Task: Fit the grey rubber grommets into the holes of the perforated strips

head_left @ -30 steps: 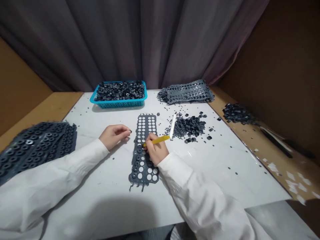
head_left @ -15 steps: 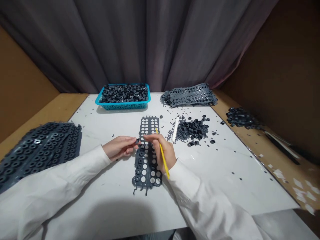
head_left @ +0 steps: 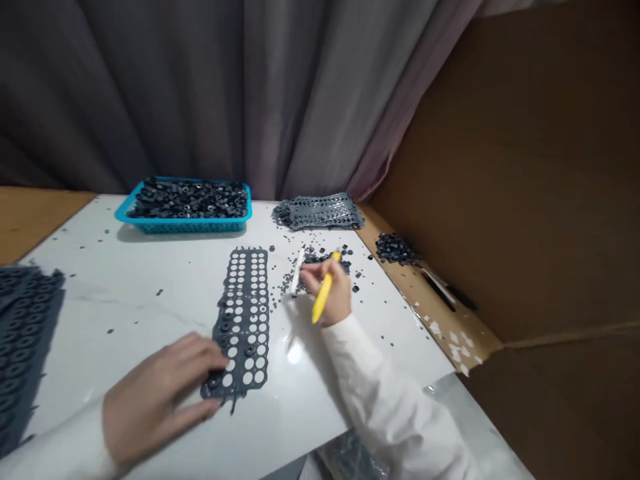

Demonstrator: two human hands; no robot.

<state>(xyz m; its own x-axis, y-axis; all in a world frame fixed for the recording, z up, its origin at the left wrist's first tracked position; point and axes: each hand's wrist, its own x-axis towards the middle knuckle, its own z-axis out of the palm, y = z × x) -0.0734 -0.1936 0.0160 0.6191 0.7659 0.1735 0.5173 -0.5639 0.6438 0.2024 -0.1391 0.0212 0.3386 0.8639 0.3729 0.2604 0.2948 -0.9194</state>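
1. Left hand (head_left: 160, 393) is lying open, holding nothing visible, its fingertips reaching the lower end of the dark grey perforated rubber strip (head_left: 243, 333).
2. Right hand (head_left: 330, 293) is gripping a slim yellow pen (head_left: 324, 297) right of the strip, just below scattered black rubber rings (head_left: 325, 261).

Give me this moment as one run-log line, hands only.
left hand: at perforated grey sheet | right hand: holds yellow pen, beside white strip, near dark loose pieces
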